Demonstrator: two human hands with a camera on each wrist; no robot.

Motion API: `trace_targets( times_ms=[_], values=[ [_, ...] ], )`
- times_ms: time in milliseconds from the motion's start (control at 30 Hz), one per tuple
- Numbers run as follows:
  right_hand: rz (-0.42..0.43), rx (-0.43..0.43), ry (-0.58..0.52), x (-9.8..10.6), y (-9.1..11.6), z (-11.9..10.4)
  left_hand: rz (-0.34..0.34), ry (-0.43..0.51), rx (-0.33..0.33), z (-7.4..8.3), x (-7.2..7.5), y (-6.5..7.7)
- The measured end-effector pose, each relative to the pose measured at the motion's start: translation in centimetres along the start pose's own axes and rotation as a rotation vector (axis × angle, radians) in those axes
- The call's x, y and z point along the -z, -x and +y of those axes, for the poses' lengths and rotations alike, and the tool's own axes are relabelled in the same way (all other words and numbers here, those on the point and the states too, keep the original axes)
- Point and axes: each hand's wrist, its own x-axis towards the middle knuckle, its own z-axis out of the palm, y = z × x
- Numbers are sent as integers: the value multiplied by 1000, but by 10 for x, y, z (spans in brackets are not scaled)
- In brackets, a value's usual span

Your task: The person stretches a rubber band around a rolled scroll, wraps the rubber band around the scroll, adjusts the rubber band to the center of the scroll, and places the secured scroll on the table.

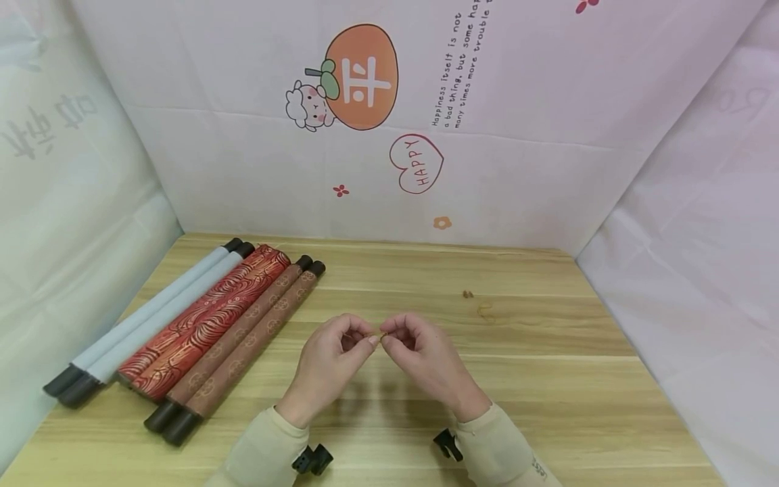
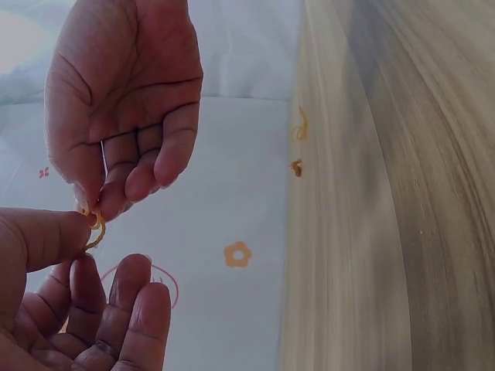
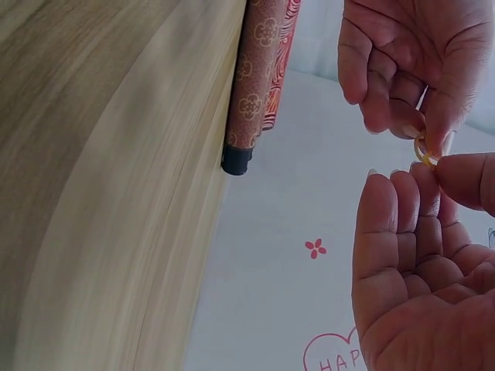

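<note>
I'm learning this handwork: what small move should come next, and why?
I'd probably ease the left hand and right hand slightly apart to take up slack, since both pinch the yellow cord, and its short visible stretch curves between their fingertips.

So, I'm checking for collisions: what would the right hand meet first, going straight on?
Past the yellow cord it pinches, the right hand would likely meet the left hand first; exact depth is unclear.

two hands (image 1: pixel 328 365) (image 1: pixel 433 364), three double rolls (image 1: pixel 207 321)
</note>
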Motion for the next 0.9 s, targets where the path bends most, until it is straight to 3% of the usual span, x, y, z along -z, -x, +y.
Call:
trace_targets(
  times_ms=[233, 500, 733, 900],
  values=[
    [-10, 21, 1, 0, 1, 2, -6, 48, 31, 1, 0, 1],
    [-43, -2, -9, 3, 3, 2, -3, 7, 17, 2, 1, 2],
    [-38, -40, -3, 4, 4, 2, -52, -45, 11, 4, 1, 4],
    [-38, -49, -62, 4, 2, 1, -66, -54, 16, 4, 0, 5]
  ],
)
